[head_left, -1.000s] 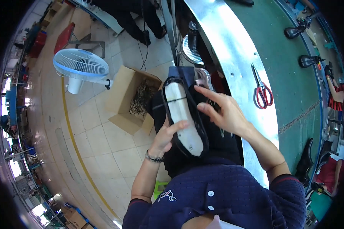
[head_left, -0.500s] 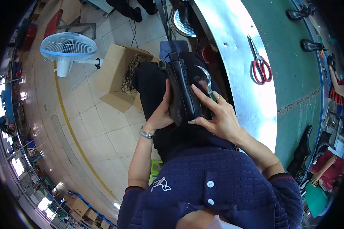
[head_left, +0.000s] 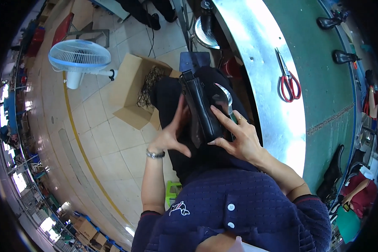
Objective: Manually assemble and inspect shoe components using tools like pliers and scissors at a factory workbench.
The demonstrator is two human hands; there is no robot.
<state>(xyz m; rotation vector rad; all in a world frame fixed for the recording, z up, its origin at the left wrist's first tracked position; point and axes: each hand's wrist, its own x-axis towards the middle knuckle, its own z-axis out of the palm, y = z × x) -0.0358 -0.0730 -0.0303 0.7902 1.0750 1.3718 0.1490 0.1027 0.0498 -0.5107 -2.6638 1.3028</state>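
Note:
A black leather boot (head_left: 203,107) lies across my lap, its long side running away from me. My left hand (head_left: 174,132) is at its left side, thumb and fingers spread apart; the fingertips are partly hidden by the boot, so contact is unclear. On the other side, the index finger and thumb of my right hand (head_left: 241,136) rest against the black leather. The same hand carries a curved hook-shaped knife (head_left: 227,95) in its folded fingers, with the bright blade pointing away from me and a green handle mostly hidden by the palm.
Red-handled scissors (head_left: 290,84) lie on the metal bench edge (head_left: 277,130) at my right. Beyond it runs a green belt (head_left: 323,101) with black boots. An open cardboard box (head_left: 128,84) of dark strands and a fan (head_left: 80,59) stand left. A co-worker's hand (head_left: 347,198) shows far right.
My left hand has loosened from the boot and moved left and nearer to me, its thumb swinging out. My right hand stays on the boot with the knife.

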